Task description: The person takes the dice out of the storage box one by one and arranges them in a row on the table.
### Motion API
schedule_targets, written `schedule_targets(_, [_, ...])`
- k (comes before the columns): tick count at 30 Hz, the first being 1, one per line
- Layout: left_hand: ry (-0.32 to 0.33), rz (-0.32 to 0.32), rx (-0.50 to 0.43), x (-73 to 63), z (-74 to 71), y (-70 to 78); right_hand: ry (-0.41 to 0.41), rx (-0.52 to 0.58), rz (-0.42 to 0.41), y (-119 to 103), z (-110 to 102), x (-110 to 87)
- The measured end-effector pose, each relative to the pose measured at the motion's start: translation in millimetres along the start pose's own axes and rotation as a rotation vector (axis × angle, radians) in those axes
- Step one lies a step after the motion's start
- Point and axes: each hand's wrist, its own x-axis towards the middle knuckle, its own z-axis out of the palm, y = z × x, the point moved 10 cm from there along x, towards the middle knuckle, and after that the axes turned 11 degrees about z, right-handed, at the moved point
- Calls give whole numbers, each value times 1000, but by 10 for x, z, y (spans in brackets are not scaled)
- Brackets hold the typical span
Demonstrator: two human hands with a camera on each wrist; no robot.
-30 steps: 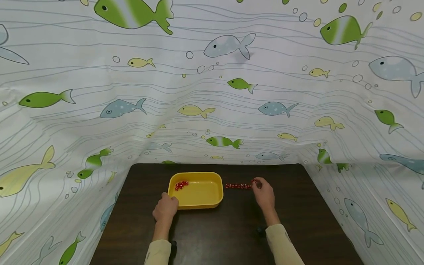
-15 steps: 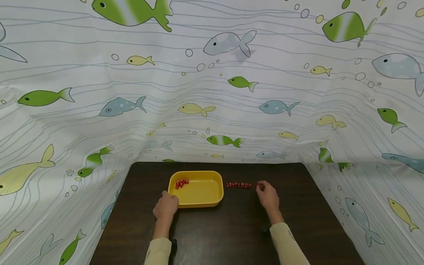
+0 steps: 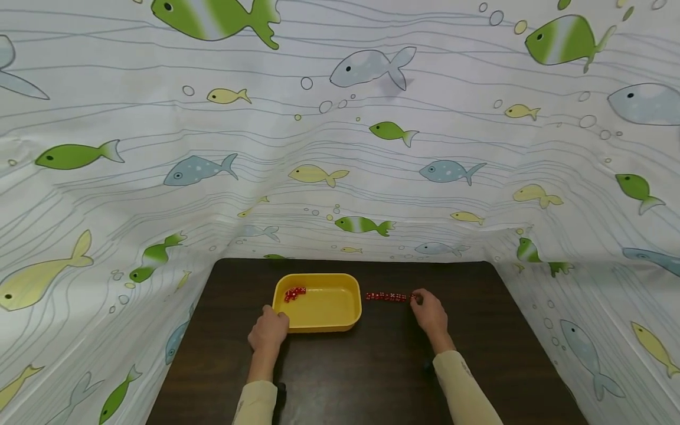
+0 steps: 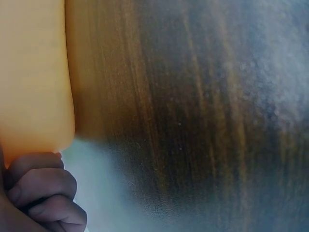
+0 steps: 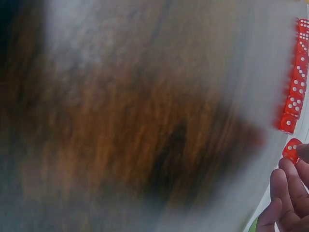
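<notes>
Worktop (image 3: 366, 378), near edge cut off, carries a yellow tray (image 3: 324, 329); the left hand (image 3: 268, 329) grips and hides its near left corner. The right hand (image 3: 430, 313), cropped in its wrist view, sits at the right end of the red dice row (image 3: 386, 296), pinching one die (image 5: 290, 151).

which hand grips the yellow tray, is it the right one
No, the left hand grips the yellow tray by its near left corner; the right hand pinches a red die.
</notes>
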Motion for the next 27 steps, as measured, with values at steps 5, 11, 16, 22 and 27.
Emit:
schedule_targets(5, [-2,0,4,1,3,25,3,-2,1,18,18,28])
schedule_targets(11, [9,-3,9,-7,-18,37,4,-8,-2,9,53,71])
schedule_targets(16, [10,-10,10,-18,-13,36,-14,-3,13,18,85,87])
schedule_targets(22, [14,-20,-1,-27,-1,36,-20,-1,13,23,79,91])
schedule_targets(27, [23,-23,-2,-25,-3,26,-19,-14,8,22,78,97])
